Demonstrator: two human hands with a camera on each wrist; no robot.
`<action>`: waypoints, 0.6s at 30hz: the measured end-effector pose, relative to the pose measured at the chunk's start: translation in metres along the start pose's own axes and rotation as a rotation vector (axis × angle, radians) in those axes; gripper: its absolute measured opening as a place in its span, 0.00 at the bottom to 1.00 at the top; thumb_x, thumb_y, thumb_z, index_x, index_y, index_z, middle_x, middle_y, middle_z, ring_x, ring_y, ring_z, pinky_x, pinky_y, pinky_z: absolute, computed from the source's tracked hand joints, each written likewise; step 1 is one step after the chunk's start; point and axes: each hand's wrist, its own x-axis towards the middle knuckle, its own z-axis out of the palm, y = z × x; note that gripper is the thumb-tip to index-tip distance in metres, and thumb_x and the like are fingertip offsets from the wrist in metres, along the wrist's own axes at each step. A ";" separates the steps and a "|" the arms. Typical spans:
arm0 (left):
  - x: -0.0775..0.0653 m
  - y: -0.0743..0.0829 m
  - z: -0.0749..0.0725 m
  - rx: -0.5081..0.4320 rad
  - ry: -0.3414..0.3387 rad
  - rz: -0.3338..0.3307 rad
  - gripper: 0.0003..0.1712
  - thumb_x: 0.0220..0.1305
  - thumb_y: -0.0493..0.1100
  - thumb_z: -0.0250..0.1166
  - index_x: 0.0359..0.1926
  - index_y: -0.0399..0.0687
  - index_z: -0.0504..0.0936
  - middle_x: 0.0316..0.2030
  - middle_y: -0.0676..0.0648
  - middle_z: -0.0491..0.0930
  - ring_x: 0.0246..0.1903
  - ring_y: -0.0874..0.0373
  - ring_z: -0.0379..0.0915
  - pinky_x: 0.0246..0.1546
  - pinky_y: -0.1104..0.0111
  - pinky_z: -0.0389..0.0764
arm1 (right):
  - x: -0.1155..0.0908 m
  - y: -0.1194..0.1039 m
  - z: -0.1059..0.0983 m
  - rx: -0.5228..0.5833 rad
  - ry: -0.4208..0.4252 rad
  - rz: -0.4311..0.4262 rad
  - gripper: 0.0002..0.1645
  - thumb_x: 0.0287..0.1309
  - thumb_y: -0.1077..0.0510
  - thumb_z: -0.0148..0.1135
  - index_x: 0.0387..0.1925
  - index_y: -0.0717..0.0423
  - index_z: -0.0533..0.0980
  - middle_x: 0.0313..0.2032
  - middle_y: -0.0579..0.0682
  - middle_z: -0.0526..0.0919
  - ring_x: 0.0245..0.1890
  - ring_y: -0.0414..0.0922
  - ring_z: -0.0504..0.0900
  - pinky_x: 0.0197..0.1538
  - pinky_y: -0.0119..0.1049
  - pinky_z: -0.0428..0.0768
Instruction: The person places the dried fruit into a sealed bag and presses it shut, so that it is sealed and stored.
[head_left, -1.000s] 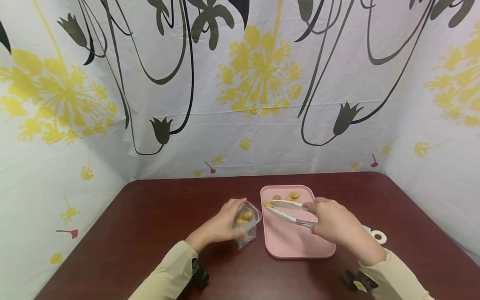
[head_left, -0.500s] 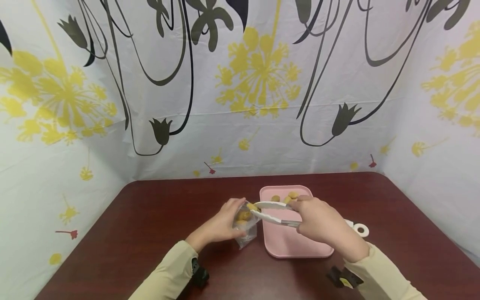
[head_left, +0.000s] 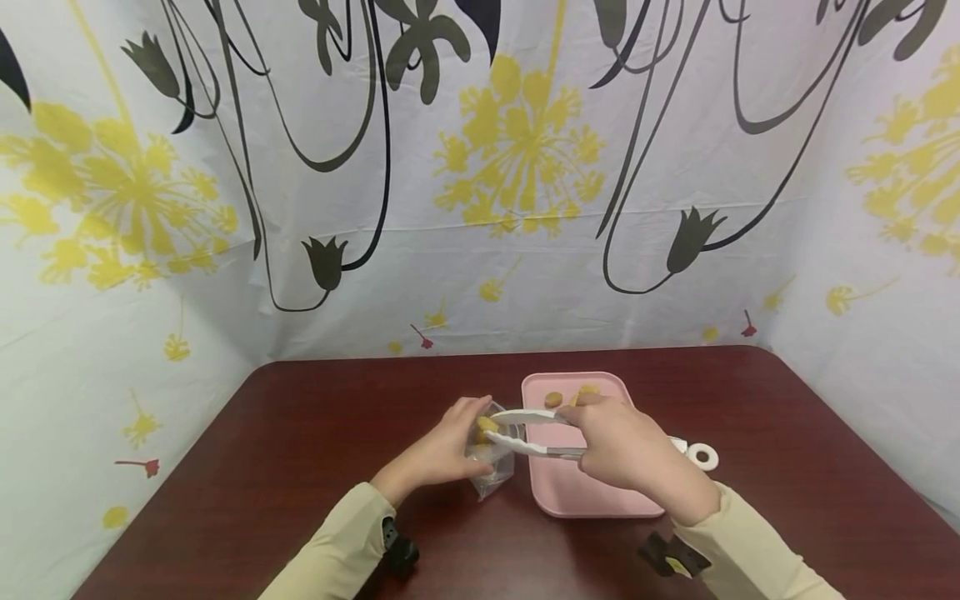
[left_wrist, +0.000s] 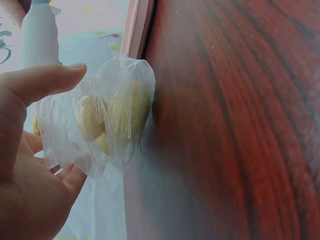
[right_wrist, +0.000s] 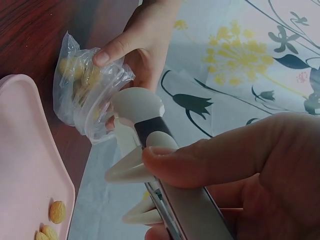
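My left hand [head_left: 450, 450] holds a clear plastic bag [head_left: 497, 477] with its mouth spread towards the right. Inside the bag, tan oval pieces [left_wrist: 129, 110] show through the plastic in the left wrist view. My right hand [head_left: 626, 446] grips tongs [head_left: 528, 448] with white heads and a metal handle. The tong tips reach into the bag's mouth, and a yellowish oval piece [head_left: 486, 424] shows right at them. In the right wrist view the thumb [right_wrist: 175, 167] presses along the tong handle.
A pink tray [head_left: 573, 487] lies right of the bag, partly under my right hand and the tongs. Several tan pieces [head_left: 553, 400] sit at its far end. A white ring [head_left: 702, 457] sticks out behind my right hand. Patterned cloth [head_left: 517, 300] hangs behind the dark table [head_left: 375, 392].
My right hand has moved left with the tongs, carrying a tan piece from the tray's left edge into the bag's mouth. My left hand has kept its place with the bag.
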 end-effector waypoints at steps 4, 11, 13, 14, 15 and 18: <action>0.000 0.000 0.000 -0.005 0.008 0.012 0.53 0.45 0.41 0.75 0.71 0.39 0.56 0.62 0.40 0.63 0.61 0.48 0.61 0.59 0.52 0.69 | -0.001 0.000 -0.003 0.003 0.000 -0.008 0.35 0.31 0.69 0.67 0.49 0.48 0.81 0.33 0.42 0.76 0.25 0.40 0.68 0.26 0.34 0.68; 0.001 0.000 0.000 -0.015 0.002 0.012 0.54 0.46 0.41 0.74 0.71 0.39 0.55 0.62 0.41 0.63 0.59 0.50 0.62 0.58 0.54 0.71 | -0.004 0.007 -0.006 -0.002 0.008 -0.013 0.33 0.30 0.68 0.68 0.48 0.51 0.81 0.39 0.43 0.79 0.27 0.40 0.73 0.28 0.37 0.71; 0.000 0.000 0.000 -0.017 0.004 0.008 0.54 0.46 0.41 0.74 0.71 0.39 0.55 0.62 0.41 0.63 0.59 0.50 0.62 0.58 0.54 0.71 | -0.005 0.010 -0.007 -0.004 0.012 -0.010 0.33 0.30 0.68 0.68 0.48 0.51 0.81 0.43 0.45 0.80 0.29 0.42 0.76 0.29 0.38 0.72; 0.000 -0.001 0.000 -0.016 0.005 0.008 0.54 0.46 0.41 0.74 0.71 0.39 0.55 0.62 0.41 0.63 0.59 0.50 0.62 0.58 0.54 0.71 | -0.005 0.012 -0.007 -0.004 0.013 -0.009 0.33 0.30 0.68 0.69 0.47 0.51 0.81 0.45 0.45 0.80 0.30 0.43 0.78 0.30 0.38 0.73; 0.000 -0.001 0.000 -0.016 0.007 0.006 0.54 0.45 0.41 0.74 0.71 0.39 0.55 0.62 0.41 0.63 0.59 0.50 0.62 0.58 0.54 0.71 | -0.006 0.013 -0.007 -0.004 0.012 -0.006 0.32 0.31 0.68 0.69 0.47 0.51 0.81 0.45 0.46 0.81 0.31 0.44 0.79 0.30 0.39 0.73; -0.001 -0.001 0.000 -0.007 0.014 0.009 0.54 0.45 0.41 0.75 0.71 0.39 0.55 0.62 0.40 0.63 0.59 0.50 0.62 0.59 0.55 0.70 | -0.008 0.018 -0.009 0.001 0.002 0.017 0.32 0.32 0.67 0.69 0.47 0.51 0.81 0.42 0.46 0.81 0.30 0.44 0.78 0.29 0.39 0.73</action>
